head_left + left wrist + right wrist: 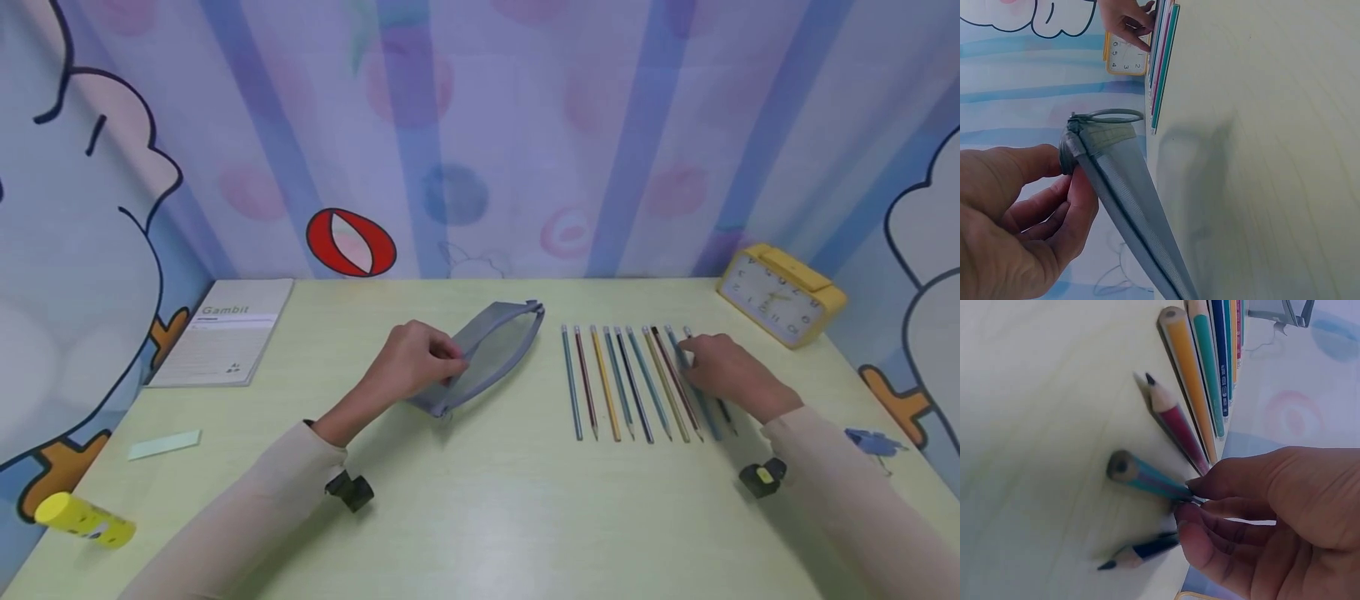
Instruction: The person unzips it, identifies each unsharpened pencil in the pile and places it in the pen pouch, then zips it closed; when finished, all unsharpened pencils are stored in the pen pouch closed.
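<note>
My left hand (412,362) pinches the rim of a grey zip pencil pouch (495,354) near the middle of the table. The pouch's mouth gapes; in the left wrist view the thumb and fingers hold its zip edge (1116,200). At the right end of a row of pencils, my right hand (727,372) pinches a blue pencil (1154,481) between thumb and fingers, its flat unsharpened end showing. A dark sharpened pencil (1147,549) lies just beside it, partly hidden by the fingers. Left of it in the row lies a dark red pencil (1175,428).
Several more pencils, including a yellow one (606,383), lie side by side. A yellow clock (780,296) stands at back right, near a small blue item (876,442). On the left are a notebook (217,342), a pale green strip (163,445) and a yellow tube (86,518).
</note>
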### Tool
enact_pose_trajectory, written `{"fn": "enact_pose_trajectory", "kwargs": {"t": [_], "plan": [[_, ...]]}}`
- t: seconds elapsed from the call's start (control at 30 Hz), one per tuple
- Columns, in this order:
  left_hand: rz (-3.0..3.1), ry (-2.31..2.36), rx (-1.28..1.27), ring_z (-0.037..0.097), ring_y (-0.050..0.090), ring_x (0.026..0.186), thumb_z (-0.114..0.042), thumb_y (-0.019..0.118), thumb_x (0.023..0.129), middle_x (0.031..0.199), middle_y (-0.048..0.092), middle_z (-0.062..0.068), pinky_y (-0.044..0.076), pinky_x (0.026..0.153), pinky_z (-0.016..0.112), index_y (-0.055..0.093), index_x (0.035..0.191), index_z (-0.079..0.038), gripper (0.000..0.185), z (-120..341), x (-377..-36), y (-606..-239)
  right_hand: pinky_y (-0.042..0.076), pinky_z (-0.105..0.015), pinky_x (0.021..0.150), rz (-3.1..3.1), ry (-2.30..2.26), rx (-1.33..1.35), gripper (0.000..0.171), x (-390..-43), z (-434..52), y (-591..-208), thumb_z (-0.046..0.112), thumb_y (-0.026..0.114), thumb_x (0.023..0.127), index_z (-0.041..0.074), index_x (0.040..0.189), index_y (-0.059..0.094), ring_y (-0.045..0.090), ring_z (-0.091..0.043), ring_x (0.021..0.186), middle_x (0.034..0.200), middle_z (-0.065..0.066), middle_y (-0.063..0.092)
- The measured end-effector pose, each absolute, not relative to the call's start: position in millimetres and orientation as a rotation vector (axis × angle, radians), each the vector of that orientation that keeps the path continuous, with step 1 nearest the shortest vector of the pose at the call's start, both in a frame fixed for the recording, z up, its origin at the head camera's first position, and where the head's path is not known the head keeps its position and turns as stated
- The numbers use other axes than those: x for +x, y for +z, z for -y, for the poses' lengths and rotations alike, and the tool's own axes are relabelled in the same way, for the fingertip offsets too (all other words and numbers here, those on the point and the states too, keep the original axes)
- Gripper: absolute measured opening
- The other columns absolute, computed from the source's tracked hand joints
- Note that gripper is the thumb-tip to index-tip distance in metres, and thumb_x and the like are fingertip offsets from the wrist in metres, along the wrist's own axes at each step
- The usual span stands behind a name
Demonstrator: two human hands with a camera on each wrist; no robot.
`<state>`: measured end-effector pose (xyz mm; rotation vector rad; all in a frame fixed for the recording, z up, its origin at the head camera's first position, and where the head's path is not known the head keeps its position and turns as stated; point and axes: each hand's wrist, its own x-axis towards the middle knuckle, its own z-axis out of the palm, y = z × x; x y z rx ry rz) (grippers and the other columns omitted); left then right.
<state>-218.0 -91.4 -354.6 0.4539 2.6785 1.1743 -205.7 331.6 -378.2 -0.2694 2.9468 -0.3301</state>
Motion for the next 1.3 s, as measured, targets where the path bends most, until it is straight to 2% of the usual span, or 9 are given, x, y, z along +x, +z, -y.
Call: {"fn": "enact_pose_trajectory", "kwargs": {"t": [0.33, 0.5, 0.57, 0.7, 0.9, 1.03, 1.13, 1.2, 1.3], "plan": [[-2.677, 1.184, 0.449, 0.01, 0.071, 0.066, -0.02, 0.077, 0.088, 0.086, 0.077, 0.004, 0.056, 0.069, 0.027, 0.08, 0.093, -0.009, 0.012, 92, -220, -357, 0.056, -0.049, 0.076, -2.993, -0.269, -0.231, 0.046, -206, -326, -380, 0.01, 0.064, 0.091, -0.019, 0.125, 0.057, 0.064, -0.024, 0.074, 0.111, -0.037, 0.066], [-2.68, 1.182, 0.467, 0.01, 0.072, 0.067, -0.02, 0.076, 0.089, 0.086, 0.077, 0.004, 0.057, 0.07, 0.028, 0.08, 0.094, -0.009, 0.012, 93, -221, -356, 0.055, -0.049, 0.075, -2.992, -0.355, -0.182, 0.053, -204, -326, -379, 0.009, 0.063, 0.09, -0.021, 0.132, 0.05, 0.064, -0.027, 0.076, 0.105, -0.035, 0.067], [-2.682, 1.179, 0.473, 0.01, 0.072, 0.067, -0.02, 0.076, 0.089, 0.087, 0.077, 0.004, 0.057, 0.07, 0.028, 0.08, 0.094, -0.01, 0.012, 94, -222, -356, 0.053, -0.047, 0.073, -2.984, -0.395, -0.165, 0.053, -204, -327, -377, 0.008, 0.062, 0.09, -0.021, 0.132, 0.05, 0.062, -0.027, 0.074, 0.094, -0.031, 0.066], [-2.675, 1.183, 0.471, 0.01, 0.072, 0.068, -0.02, 0.076, 0.089, 0.087, 0.077, 0.004, 0.057, 0.07, 0.028, 0.08, 0.093, -0.009, 0.012, 94, -221, -356, 0.051, -0.041, 0.068, -2.953, -0.473, -0.139, 0.056, -205, -332, -374, 0.009, 0.061, 0.09, -0.02, 0.136, 0.047, 0.06, -0.024, 0.072, 0.09, -0.026, 0.066], [-2.662, 1.196, 0.465, 0.011, 0.072, 0.068, -0.02, 0.076, 0.089, 0.087, 0.077, 0.004, 0.057, 0.07, 0.028, 0.08, 0.093, -0.009, 0.012, 95, -221, -356, 0.054, -0.035, 0.066, -2.848, -0.726, -0.081, 0.064, -205, -342, -368, 0.016, 0.06, 0.096, -0.013, 0.148, 0.036, 0.068, -0.018, 0.073, 0.112, -0.03, 0.065], [-2.671, 1.195, 0.466, 0.011, 0.071, 0.067, -0.02, 0.076, 0.089, 0.086, 0.077, 0.004, 0.057, 0.069, 0.028, 0.08, 0.093, -0.009, 0.012, 97, -221, -355, 0.057, -0.033, 0.079, -2.685, -1.094, -0.083, 0.063, -204, -341, -367, 0.021, 0.055, 0.101, -0.002, 0.155, 0.032, 0.068, -0.013, 0.087, 0.128, -0.028, 0.059], [-2.673, 1.196, 0.466, 0.011, 0.071, 0.067, -0.02, 0.076, 0.089, 0.086, 0.077, 0.004, 0.057, 0.07, 0.028, 0.08, 0.093, -0.009, 0.012, 97, -221, -355, 0.056, -0.025, 0.089, -2.521, -1.353, -0.069, 0.064, -204, -337, -366, 0.028, 0.053, 0.104, 0.006, 0.159, 0.029, 0.062, -0.006, 0.104, 0.142, -0.021, 0.051], [-2.667, 1.201, 0.468, 0.011, 0.072, 0.067, -0.02, 0.076, 0.089, 0.085, 0.077, 0.004, 0.057, 0.07, 0.028, 0.08, 0.093, -0.009, 0.013, 96, -221, -355, 0.053, -0.019, 0.091, -2.413, -1.512, -0.044, 0.067, -204, -334, -366, 0.032, 0.053, 0.104, 0.009, 0.16, 0.025, 0.058, -0.001, 0.111, 0.146, -0.01, 0.048], [-2.66, 1.203, 0.474, 0.011, 0.072, 0.067, -0.02, 0.076, 0.089, 0.086, 0.077, 0.004, 0.057, 0.07, 0.028, 0.08, 0.094, -0.009, 0.013, 96, -221, -355, 0.052, -0.014, 0.091, -2.177, -1.813, -0.005, 0.066, -203, -327, -363, 0.028, 0.055, 0.104, 0.011, 0.161, 0.025, 0.06, 0.003, 0.111, 0.134, 0.005, 0.054]]}}
